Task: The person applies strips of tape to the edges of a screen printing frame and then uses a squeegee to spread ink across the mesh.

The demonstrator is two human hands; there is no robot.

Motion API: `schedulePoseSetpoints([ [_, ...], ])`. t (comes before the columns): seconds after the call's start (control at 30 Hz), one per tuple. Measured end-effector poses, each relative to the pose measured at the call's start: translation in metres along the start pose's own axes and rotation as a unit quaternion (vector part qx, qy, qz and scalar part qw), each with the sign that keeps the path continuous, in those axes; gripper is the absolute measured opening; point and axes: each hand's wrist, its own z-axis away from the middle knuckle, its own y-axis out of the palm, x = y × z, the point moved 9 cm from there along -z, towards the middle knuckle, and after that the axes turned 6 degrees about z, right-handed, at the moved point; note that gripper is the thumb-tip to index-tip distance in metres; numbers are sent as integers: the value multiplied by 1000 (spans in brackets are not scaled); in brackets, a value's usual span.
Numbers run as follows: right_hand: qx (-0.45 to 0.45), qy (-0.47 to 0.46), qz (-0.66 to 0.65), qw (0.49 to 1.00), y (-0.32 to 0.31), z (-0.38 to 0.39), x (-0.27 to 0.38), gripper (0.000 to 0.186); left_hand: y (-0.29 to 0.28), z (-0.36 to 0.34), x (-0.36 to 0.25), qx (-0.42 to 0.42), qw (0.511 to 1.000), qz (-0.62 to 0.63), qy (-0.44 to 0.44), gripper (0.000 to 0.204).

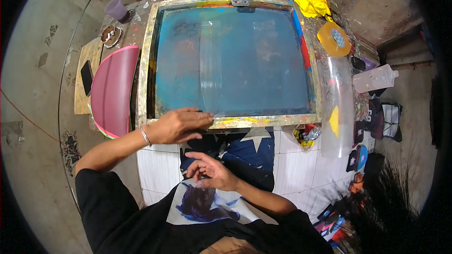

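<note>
A wooden-framed printing screen (pixel 268 75) with blue mesh lies flat before me, hinged at its far side. A strip of clear tape (pixel 210 73) runs down the mesh from far to near, left of the middle. My left hand (pixel 181 124), with a bracelet at the wrist, lies over the near frame edge. Its fingers are stretched toward the tape's near end, and it holds nothing that I can see. Closer to my body, my right hand (pixel 212 171) hovers with loosely bent fingers apart and nothing in it.
Left of the screen are a pink curved panel (pixel 115 89), a dark phone (pixel 86 78), an ashtray (pixel 111 36) and a purple cup (pixel 116 9). On the right are a yellow cloth (pixel 311 3), a tape roll (pixel 334 39), a clear sheet (pixel 336 108) and a plastic bottle (pixel 375 79).
</note>
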Motion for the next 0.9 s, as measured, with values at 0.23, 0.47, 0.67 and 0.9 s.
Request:
schedulePoseSetpoints([
  [0.23,-214,-162,634,725,-38,-18,201,44,-18,13,-8,-99,994,39,-19,41],
  [0.47,-47,-65,811,579,-25,-15,130,66,2,1,-18,-100,987,18,-122,71],
  [0.67,-32,-16,898,439,-21,9,94,68,57,28,-35,-2,973,-199,-116,78],
  [0.9,8,-36,791,611,-16,27,139,39,18,4,-31,-35,992,-1,-118,46],
])
